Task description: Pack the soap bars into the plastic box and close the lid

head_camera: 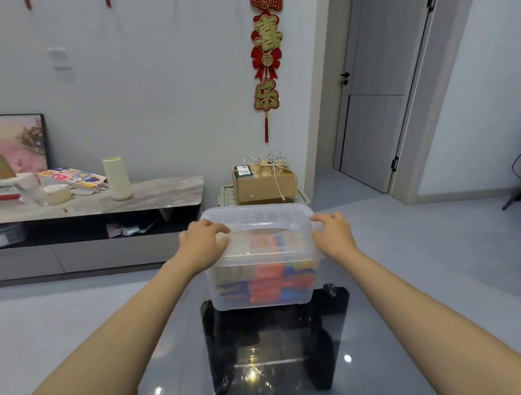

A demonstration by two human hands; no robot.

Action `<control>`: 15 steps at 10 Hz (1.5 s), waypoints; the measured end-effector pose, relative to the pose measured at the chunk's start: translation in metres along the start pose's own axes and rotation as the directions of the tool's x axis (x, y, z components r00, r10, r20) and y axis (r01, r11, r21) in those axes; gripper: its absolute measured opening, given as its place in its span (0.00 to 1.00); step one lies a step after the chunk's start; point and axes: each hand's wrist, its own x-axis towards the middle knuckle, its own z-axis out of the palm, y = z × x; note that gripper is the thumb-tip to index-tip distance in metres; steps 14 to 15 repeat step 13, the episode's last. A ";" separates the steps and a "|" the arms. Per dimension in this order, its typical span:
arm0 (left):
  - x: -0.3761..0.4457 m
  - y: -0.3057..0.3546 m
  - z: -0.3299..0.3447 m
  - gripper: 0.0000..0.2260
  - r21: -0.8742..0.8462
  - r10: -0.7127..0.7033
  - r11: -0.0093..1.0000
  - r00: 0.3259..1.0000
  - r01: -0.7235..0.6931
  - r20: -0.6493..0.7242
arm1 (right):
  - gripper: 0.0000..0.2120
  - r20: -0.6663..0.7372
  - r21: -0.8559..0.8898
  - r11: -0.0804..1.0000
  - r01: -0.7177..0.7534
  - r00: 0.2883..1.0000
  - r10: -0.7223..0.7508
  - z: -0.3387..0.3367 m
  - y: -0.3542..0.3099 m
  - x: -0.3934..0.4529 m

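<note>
Two spread hands, left hand [204, 239] and right hand [332, 234], press the translucent lid [261, 224] onto the soap-filled plastic box [233, 298].

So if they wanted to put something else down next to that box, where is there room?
The black glass table is bare in front of the plastic box, between the forearms. The box fills the table's far end, with the left hand and right hand on its lid. The shelf at left is crowded, bare only at its right end.
</note>
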 end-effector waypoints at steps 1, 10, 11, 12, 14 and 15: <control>0.009 -0.011 0.003 0.27 -0.119 -0.225 0.965 0.972 0.232 0.070 | 0.27 0.082 0.083 0.978 -0.194 0.979 0.187 0.002 -0.001 0.009; 0.033 0.004 0.005 0.21 0.080 -0.287 0.954 0.957 0.289 -0.041 | 0.07 -0.113 0.065 0.984 -0.165 0.979 0.171 0.013 0.008 0.052; 0.057 0.015 0.008 0.22 0.167 -0.225 0.961 0.974 0.219 0.015 | 0.16 -0.070 -0.215 0.963 -0.161 0.986 0.149 0.013 -0.005 0.058; 0.079 0.036 -0.002 0.22 0.169 -0.188 0.970 0.980 0.174 0.069 | 0.23 -0.058 -0.216 0.975 -0.043 0.998 0.031 0.007 -0.029 0.059; 0.097 0.056 -0.030 0.18 0.132 -0.137 0.983 0.989 0.129 0.052 | 0.21 -0.004 -0.057 0.998 0.007 1.000 -0.007 -0.020 -0.058 0.059; 0.097 0.056 -0.030 0.18 0.132 -0.137 0.983 0.989 0.129 0.052 | 0.21 -0.004 -0.057 0.998 0.007 1.000 -0.007 -0.020 -0.058 0.059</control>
